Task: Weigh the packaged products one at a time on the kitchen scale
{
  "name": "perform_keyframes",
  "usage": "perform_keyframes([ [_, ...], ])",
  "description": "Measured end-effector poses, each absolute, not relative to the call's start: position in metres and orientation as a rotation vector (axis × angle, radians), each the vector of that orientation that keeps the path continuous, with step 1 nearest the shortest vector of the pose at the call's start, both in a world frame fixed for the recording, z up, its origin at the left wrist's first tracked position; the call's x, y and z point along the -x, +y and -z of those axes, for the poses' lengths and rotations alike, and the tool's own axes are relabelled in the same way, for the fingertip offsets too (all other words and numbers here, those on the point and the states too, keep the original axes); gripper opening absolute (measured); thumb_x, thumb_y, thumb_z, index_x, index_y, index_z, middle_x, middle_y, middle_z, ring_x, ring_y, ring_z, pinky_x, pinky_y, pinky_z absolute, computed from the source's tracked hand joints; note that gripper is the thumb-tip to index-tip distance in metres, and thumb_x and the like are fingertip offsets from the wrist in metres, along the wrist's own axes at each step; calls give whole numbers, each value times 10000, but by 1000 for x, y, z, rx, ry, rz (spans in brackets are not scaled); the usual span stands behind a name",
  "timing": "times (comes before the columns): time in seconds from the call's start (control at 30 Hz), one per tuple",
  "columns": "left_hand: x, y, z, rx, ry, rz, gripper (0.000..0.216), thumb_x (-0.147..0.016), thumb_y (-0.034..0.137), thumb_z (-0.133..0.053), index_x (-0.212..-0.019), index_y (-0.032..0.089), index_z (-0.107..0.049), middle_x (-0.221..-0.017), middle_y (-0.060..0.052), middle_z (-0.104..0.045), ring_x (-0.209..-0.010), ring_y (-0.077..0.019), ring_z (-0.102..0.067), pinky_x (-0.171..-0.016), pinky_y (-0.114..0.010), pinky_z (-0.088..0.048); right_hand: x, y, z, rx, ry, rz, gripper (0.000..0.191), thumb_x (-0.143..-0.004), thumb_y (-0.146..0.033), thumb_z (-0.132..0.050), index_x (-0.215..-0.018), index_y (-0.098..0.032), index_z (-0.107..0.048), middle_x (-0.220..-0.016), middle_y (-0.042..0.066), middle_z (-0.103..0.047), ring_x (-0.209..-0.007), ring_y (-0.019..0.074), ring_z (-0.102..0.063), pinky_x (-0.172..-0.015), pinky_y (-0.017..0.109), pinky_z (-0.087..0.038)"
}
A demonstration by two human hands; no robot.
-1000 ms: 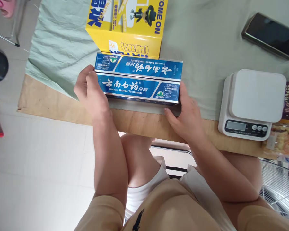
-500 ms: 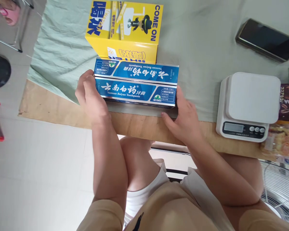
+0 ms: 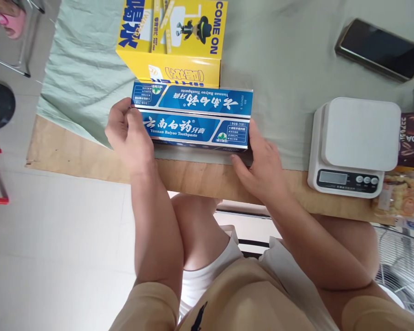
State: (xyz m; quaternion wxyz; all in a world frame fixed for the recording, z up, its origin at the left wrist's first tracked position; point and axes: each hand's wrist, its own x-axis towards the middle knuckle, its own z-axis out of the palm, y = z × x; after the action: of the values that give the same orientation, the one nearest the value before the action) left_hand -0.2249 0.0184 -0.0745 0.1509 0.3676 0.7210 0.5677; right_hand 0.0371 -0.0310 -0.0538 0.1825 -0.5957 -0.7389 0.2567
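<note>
The near box (image 3: 193,131) is clamped only by its two ends, so the hold depends on inward pressure. If either hand eases off, that end could drop onto the cloth (image 3: 286,69), and too hard a squeeze could crush the thin card flaps. The box lies close to the table edge (image 3: 72,147), on the body side of the grip, so a slip toward the person could send it off into the lap. Just beyond the grip, the far box (image 3: 193,99) lies against it, long side to long side. A push away from the body would shove that one into the yellow box (image 3: 172,41) behind it.

The left hand (image 3: 129,135) curls around the left end with fingers bent over the end face. The fingertips reach up toward the far box's corner, and I cannot tell whether they touch it. The right hand (image 3: 262,168) cups the right end, with the thumb along the lower front edge and the fingers up the end face. Both hands are closed on the near box, which lies between them on the cloth.

It is a long, narrow toothpaste carton in glossy blue with silver borders. It has white lettering, a panel of small print at its right end, and sharp, undented edges. A scale (image 3: 357,142) stands well right of the right hand, with a phone (image 3: 379,48) beyond it.
</note>
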Motion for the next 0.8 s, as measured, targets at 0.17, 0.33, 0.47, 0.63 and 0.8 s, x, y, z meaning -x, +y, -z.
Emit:
perform_keyframes([
  [0.17, 223, 19, 78, -1109, 2064, -1668, 353, -810, 6, -463, -1103, 58, -652, -1014, -45, -726, -966, -131, -695, -954, -309, -557, -35, -30, 48, 1706, -2037, -795, 665, -986, -387, -446, -1609, -312, -227, -1564, 62, -555, -1360, 297, -612, -1156, 549, -521],
  [0.33, 221, 20, 75, -1072, 2077, -1660, 380, -786, -33, -450, -1104, 51, -641, -1022, -52, -730, -974, -138, -705, -954, -319, -563, -34, -29, 47, 1737, -2015, -776, 702, -988, -389, -452, -1624, -296, -171, -1577, 84, -535, -1364, 296, -597, -1150, 544, -515],
  [0.47, 220, 21, 74, -1062, 2089, -1649, 371, -779, -40, -470, -1100, 59, -630, -1034, -50, -721, -989, -142, -700, -976, -323, -556, -34, -27, 48, 1726, -2002, -843, 708, -976, -351, -447, -1622, -235, -183, -1512, 89, -593, -1316, 276, -617, -1124, 539, -509],
  [0.63, 221, 21, 75, -1071, 2076, -1661, 357, -788, -44, -481, -1105, 45, -618, -1030, -64, -713, -967, -145, -694, -959, -325, -554, -33, -27, 46, 1708, -1963, -864, 671, -962, -313, -461, -1596, -212, -266, -1481, 90, -619, -1284, 272, -628, -1111, 523, -501],
  [0.8, 220, 22, 76, -1068, 2074, -1673, 355, -789, -46, -465, -1099, 50, -608, -1009, -58, -694, -946, -139, -681, -947, -323, -548, -33, -27, 47, 1721, -1970, -842, 697, -962, -316, -458, -1611, -181, -243, -1468, 103, -632, -1265, 281, -635, -1112, 543, -497],
])
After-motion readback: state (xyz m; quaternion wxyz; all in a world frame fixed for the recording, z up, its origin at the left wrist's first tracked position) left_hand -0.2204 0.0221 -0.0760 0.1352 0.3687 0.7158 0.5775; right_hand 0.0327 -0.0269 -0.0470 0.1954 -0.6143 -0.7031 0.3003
